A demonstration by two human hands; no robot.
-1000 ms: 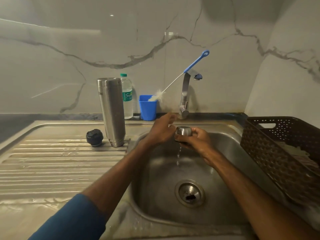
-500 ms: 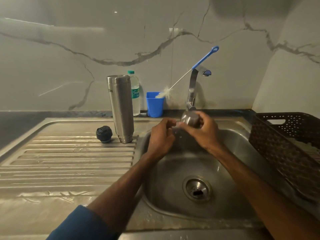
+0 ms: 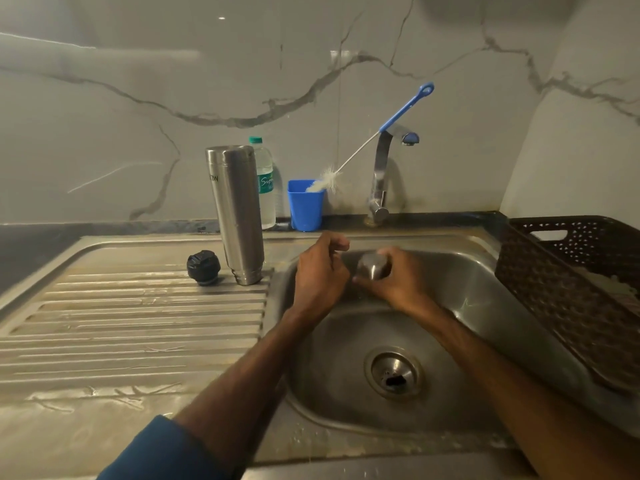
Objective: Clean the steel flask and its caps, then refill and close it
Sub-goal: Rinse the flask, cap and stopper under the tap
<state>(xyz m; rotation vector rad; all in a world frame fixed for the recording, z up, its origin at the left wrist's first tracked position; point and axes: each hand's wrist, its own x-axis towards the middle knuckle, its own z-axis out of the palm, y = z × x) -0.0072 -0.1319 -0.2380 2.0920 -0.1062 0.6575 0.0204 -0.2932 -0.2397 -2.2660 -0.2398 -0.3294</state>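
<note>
Both hands sit over the sink [image 3: 467, 282], a little right of the middle of the frame. My right hand [image 3: 403, 285] has its fingers [image 3: 388, 252] and thumb wrapped round the small steel cap [image 3: 371, 268], holding it above the back of the basin; the cap is blurred, so I cannot make out which way it faces. The left hand [image 3: 320, 271] is just to the left of the cap with its fingers curled in. I see it from the back and cannot tell whether it holds anything or touches the cap. The steel flask [image 3: 237, 213] stands upright on the ribbed draining board [image 3: 138, 323], left of centre, right at the edge of the basin. The black cap [image 3: 203, 267] lies just beside the flask on its left. Behind the flask, on the dark bench [image 3: 34, 233] against the marble wall, a plastic water bottle [image 3: 266, 188] stands partly hidden, with a blue cup [image 3: 305, 204] near it on the right. A bottle brush [image 3: 403, 110] rests with its white bristles in the cup and its blue handle leaning up over the tap [image 3: 381, 174]. The drain [image 3: 394, 375] shows in the basin floor, lower right of centre. A dark perforated basket [image 3: 571, 289] fills the right edge of the frame. A blue sleeve [image 3: 162, 448] covers the left forearm at the bottom.
</note>
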